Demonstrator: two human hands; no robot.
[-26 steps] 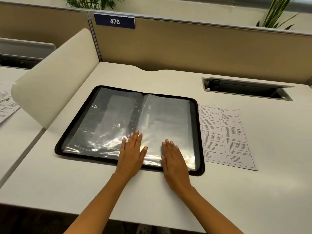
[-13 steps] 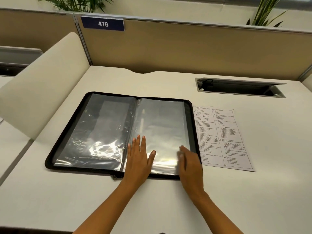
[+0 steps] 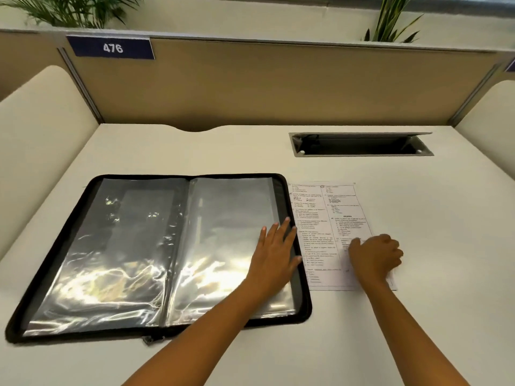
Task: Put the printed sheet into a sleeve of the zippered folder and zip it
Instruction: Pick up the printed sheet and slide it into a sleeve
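Resting left hand point(image 3: 274, 253) flat on folder point(image 3: 156, 252), right hand point(image 3: 374, 256) curled on printed sheet point(image 3: 320, 218)

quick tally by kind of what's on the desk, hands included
Zippered folder, open flat: 1
Printed sheet, beside the folder: 1
Hands: 2, left hand on the folder, right hand on the sheet
Total: 4

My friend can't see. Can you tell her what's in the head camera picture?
A person's left hand lies flat on an open zippered folder with clear sleeves, while the right hand rests on a printed sheet beside it on a white desk.
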